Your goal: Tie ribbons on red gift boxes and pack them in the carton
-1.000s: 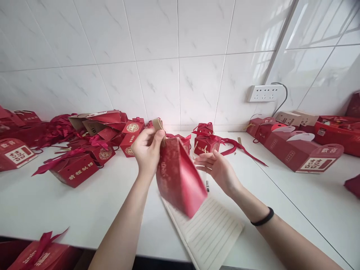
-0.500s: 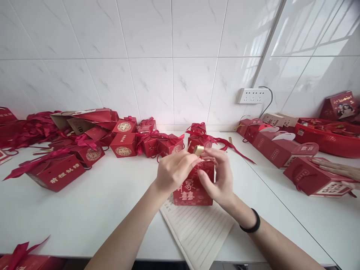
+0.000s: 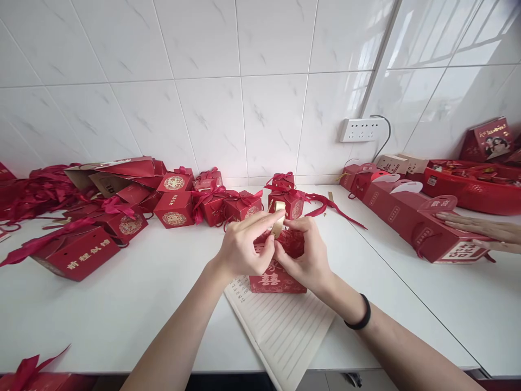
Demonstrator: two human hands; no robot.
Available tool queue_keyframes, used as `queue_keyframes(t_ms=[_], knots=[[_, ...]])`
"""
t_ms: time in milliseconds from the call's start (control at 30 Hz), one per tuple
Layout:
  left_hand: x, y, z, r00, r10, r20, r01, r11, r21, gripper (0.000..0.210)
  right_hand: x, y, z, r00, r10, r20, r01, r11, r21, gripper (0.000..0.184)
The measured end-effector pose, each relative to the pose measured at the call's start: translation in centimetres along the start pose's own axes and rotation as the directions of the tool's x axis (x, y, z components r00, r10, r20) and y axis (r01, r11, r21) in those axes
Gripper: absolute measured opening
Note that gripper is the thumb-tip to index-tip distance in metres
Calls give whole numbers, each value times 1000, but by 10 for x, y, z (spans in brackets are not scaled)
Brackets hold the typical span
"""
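A red gift box (image 3: 279, 283) with pale Chinese characters stands on an open lined notebook (image 3: 280, 336). Over its top, a loop of gold ribbon (image 3: 279, 220) curls up between my hands. My left hand (image 3: 244, 247) pinches the ribbon between thumb and forefinger. From the other side, my right hand (image 3: 307, 252), with a black band on the wrist, closes its thumb and fingers on the ribbon's lower part. Both hands cover much of the box's upper part, so the exact grip there is partly hidden.
Several small red boxes (image 3: 175, 209) with ribbons line the back left. Red cartons (image 3: 407, 212) run along the right, where another person's hand (image 3: 480, 228) rests. A red basket (image 3: 476, 190) sits behind them. The wall holds a power strip (image 3: 360, 130).
My right hand has closed in from beside the box to pinch near the gold ribbon. The ribbon loop now stands more upright. At right, the other person's carton has moved against the row.
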State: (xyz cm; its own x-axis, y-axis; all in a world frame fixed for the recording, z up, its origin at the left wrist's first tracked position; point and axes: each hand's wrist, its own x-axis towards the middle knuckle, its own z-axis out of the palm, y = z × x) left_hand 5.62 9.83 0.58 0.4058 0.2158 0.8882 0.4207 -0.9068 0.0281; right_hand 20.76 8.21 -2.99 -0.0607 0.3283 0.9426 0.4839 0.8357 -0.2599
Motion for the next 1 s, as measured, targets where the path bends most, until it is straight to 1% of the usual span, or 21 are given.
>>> queue_keyframes(t_ms=[133, 333, 467, 567, 667, 867, 1000], knots=[[2, 0, -4, 999, -29, 35, 30, 998, -48, 48, 0, -1, 0, 1000, 18, -15, -18, 1000, -2, 28], [4, 0, -9, 990, -113, 86, 126, 978, -164, 44, -1, -1, 0, 999, 30, -23, -31, 999, -15, 18], [-1, -1, -6, 988, -143, 58, 152, 969, -195, 44, -1, 0, -1, 999, 17, -31, -18, 999, -31, 17], [-5, -2, -1, 989, -146, 9, 145, 967, -209, 45, 0, 1, 0, 999, -6, -32, 5, 999, -38, 17], [-6, -2, 1, 990, -139, -16, 132, 966, -221, 46, 1, 2, 0, 999, -24, -30, 23, 999, -47, 17], [-5, -1, 1, 986, -168, 14, 167, 957, -236, 47, 2, 3, 0, 998, -68, -16, 67, 996, -53, 15], [-5, -1, 0, 984, -174, 29, 176, 955, -238, 48, 2, 3, -1, 997, -72, -1, 72, 996, -53, 12]])
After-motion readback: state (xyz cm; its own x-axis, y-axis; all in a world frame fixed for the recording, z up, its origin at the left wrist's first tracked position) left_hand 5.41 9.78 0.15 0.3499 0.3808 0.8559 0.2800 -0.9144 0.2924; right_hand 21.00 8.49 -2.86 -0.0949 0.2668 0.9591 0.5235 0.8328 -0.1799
